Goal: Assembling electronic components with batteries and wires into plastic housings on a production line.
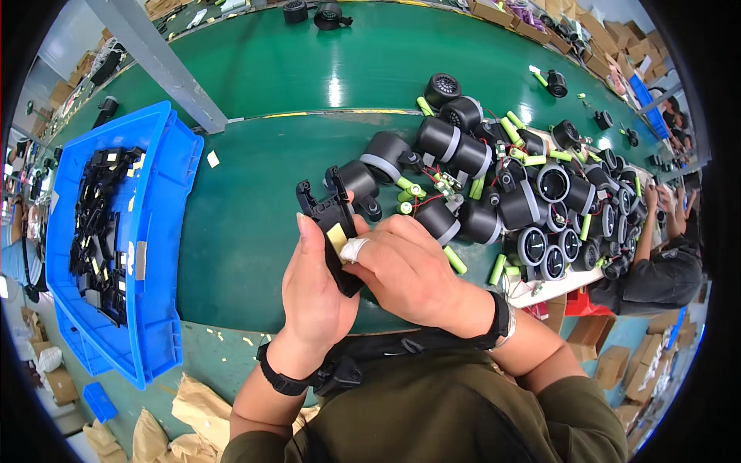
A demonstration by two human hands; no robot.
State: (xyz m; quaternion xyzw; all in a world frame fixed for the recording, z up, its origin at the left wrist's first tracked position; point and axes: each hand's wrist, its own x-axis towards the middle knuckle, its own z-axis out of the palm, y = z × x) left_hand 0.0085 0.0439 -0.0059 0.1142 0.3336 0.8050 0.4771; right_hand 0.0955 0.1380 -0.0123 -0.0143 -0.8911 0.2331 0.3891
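My left hand (318, 285) is wrapped around a long black plastic part (323, 202) with a forked, clip-like upper end, held tilted over the near edge of the table. A pale yellow rectangular pad (337, 238) lies on the part's flat face. Closed fingers of my right hand (413, 270) press against the part beside that pad. One of these fingers wears a white wrap (354, 249). Whether they also pinch something small is hidden. Just beyond my hands lie black cylindrical housings (391, 154) with grey rims.
A blue bin (147, 255) at the left holds several black parts with yellow pads. Many housings, green battery cells (455, 260) and wired boards crowd the right side of the green table (247, 224). A grey metal post (158, 62) rises at the far left. Other people sit at the right.
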